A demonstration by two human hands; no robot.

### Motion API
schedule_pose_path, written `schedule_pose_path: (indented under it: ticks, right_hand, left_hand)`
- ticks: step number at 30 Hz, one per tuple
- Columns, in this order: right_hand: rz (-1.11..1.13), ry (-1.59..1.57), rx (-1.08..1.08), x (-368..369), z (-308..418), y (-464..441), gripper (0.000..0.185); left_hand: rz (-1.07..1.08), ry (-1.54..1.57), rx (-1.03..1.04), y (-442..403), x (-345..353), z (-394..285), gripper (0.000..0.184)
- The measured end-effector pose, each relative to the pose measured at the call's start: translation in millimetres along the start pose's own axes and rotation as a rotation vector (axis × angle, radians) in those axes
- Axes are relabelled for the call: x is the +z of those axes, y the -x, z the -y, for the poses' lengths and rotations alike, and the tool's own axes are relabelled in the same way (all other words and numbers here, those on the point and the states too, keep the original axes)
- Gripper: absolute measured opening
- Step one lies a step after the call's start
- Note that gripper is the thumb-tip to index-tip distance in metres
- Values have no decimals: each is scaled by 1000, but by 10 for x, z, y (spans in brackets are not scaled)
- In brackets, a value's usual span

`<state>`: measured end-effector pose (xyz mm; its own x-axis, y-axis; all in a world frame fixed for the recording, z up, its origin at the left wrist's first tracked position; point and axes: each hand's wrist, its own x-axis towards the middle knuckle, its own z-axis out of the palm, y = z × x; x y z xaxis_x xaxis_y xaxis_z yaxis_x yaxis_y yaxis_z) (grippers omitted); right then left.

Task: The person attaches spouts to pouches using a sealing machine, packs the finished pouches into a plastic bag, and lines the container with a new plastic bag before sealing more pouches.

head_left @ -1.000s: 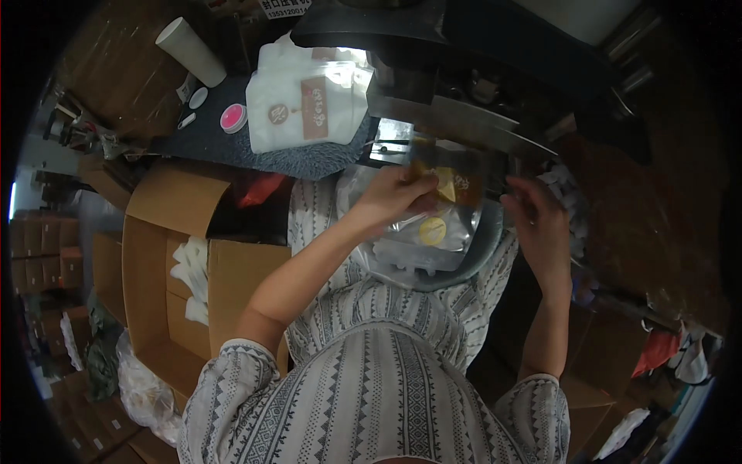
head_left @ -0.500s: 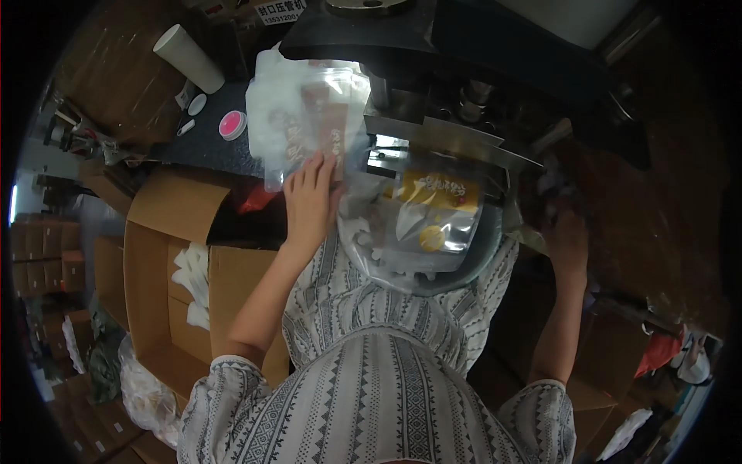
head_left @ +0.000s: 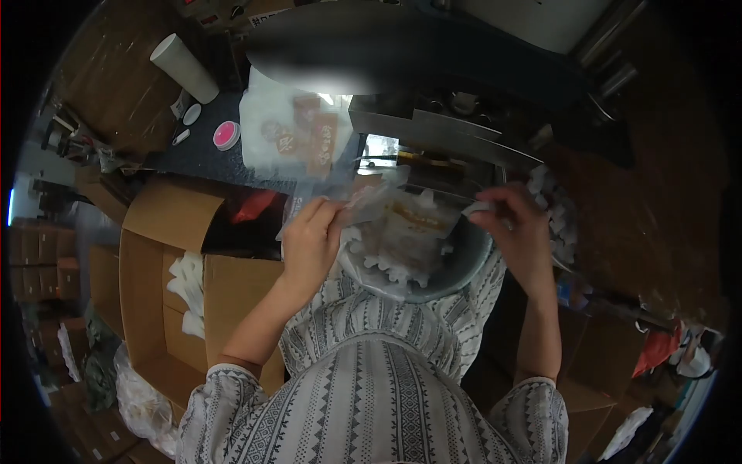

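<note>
Room above basin (head_left: pixel 473 259), bag (head_left: pixel 377 198) left, machine (head_left: pixel 417 50) beyond

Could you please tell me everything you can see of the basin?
The basin is round and grey-blue with a smooth rim; its exact material is unclear. It sits open side up on the person's patterned clothing. White pieces lie inside, and a blurred, brown-printed pouch covers part of it. Its far edge is hidden. Neither the left hand nor the right hand grips its visible rim.

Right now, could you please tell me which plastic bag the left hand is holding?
The translucent bag pinched in the left hand; the stacked bags lie on the table, and the blurred bag is over the basin.
</note>
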<state>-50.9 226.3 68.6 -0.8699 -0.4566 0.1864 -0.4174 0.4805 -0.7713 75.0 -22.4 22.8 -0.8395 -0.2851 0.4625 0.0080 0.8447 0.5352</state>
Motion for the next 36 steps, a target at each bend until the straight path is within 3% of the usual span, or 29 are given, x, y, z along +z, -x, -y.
schedule_pose_path:
  ticks: [1,5,7,9,13,15,16,18,23,25,26,28,30,31,32,34,36]
  right_hand:
    - [3,-66,-140,101,110,0,25]
    - [-37,-44,-196,364,240,-5,25]
    - [83,-169,-232,400,236,-12,26]
    - [92,-182,-208,417,151,-17,27]
    - [80,-166,-103,364,58,3,34]
    - [-4,-140,-94,311,23,-1,34]
    - [-81,-118,-80,269,6,1,34]
    - [-74,-39,-76,163,-59,26,33]
    - [-37,205,-149,-69,-212,129,32]
    - [-255,491,-51,-170,-390,87,29]
    - [-257,491,-47,-193,-548,30,29]
    - [14,726,250,-166,-881,-73,26]
    - [-90,771,121,-111,-1004,-21,26]
    - [-178,809,-8,-89,-1034,-4,26]
    - [-173,804,-8,-93,-1052,-13,26]
    - [-163,621,55,-119,-1056,-25,26]
    - [-170,570,114,-173,-871,-31,26]
  left_hand:
    - [3,0,4,-7,-13,-49,14]
    - [103,100,65,9,-19,-117,13]
    - [154,154,109,68,21,-119,11]
    - [319,227,62,119,101,-111,9]
    - [372,281,20,83,237,-157,9]
    - [562,612,-326,51,343,-186,18]
    - [560,614,-321,-5,368,-221,18]
    - [676,904,-827,-162,412,-272,29]
    - [510,1154,-902,-339,753,-144,33]
    - [565,1182,-899,-352,758,-117,33]
    - [570,1180,-899,-338,747,-108,33]
    - [566,1018,-753,-306,694,-86,34]
    - [238,820,-540,-334,515,40,35]
    - [51,460,-324,-351,406,237,37]
    - [51,455,-329,-307,330,393,37]
    - [-11,-641,166,-205,298,638,38]
    - [6,-653,166,-79,326,681,35]
